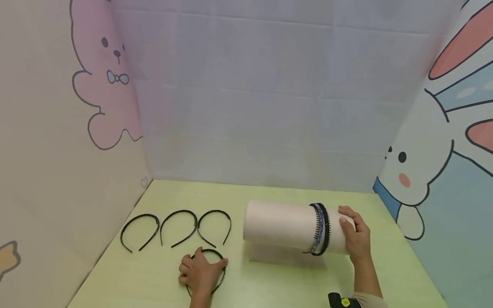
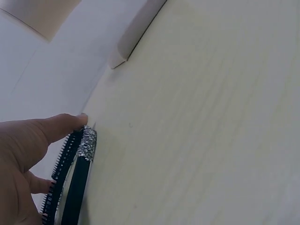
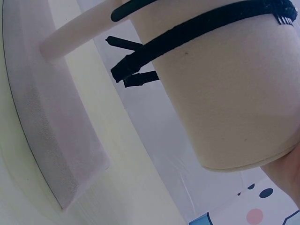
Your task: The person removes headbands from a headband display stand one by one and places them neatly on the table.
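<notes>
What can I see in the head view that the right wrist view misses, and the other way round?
Only the head view shows the left hand on a headband, three more headbands in a row, and the pink bear.

Only the right wrist view shows the post joining the roll to its base.

Both show the right hand at the roll's end, headbands around the roll, that base, the table and part of the rabbit.
</notes>
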`<control>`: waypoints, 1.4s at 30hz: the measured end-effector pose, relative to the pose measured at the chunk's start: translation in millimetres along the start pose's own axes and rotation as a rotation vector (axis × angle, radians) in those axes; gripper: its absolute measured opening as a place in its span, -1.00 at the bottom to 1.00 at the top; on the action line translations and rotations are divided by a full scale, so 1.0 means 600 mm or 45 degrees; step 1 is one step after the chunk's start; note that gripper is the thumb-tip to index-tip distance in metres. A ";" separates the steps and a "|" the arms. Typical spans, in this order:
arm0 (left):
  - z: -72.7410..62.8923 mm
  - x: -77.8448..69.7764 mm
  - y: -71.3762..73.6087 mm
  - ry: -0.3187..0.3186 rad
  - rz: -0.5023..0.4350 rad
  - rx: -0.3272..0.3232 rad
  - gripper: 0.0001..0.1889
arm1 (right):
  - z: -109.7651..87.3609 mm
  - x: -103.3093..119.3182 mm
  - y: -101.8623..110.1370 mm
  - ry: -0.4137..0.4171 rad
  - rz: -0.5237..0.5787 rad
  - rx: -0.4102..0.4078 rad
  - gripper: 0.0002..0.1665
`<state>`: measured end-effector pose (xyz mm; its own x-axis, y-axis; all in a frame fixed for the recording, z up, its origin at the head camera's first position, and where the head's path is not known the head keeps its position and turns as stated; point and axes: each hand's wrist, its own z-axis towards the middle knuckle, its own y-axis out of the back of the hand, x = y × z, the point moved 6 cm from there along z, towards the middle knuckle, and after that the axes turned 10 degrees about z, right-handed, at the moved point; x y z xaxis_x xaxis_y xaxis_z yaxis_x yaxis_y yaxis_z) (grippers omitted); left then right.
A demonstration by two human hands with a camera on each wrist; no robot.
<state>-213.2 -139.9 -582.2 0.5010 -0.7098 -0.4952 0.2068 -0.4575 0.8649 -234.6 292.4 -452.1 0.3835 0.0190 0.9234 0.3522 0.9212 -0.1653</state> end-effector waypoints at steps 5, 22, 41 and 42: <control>-0.002 -0.002 -0.006 -0.051 0.046 0.144 0.19 | 0.000 -0.002 0.001 -0.040 -0.008 0.000 -0.77; -0.008 -0.007 0.004 -0.141 0.050 0.067 0.22 | 0.001 -0.012 0.004 -0.112 -0.014 -0.006 -0.77; 0.002 -0.013 -0.009 -0.213 0.064 -0.110 0.14 | 0.005 -0.001 0.003 -0.059 0.004 -0.004 -0.76; 0.001 -0.012 -0.007 -0.211 0.046 -0.125 0.13 | 0.005 -0.001 0.002 -0.057 0.009 0.000 -0.76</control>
<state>-218.4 -133.0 -582.5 0.3658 -0.8071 -0.4634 0.2765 -0.3812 0.8822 -236.8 294.7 -451.6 0.3476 0.0425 0.9367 0.3498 0.9210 -0.1716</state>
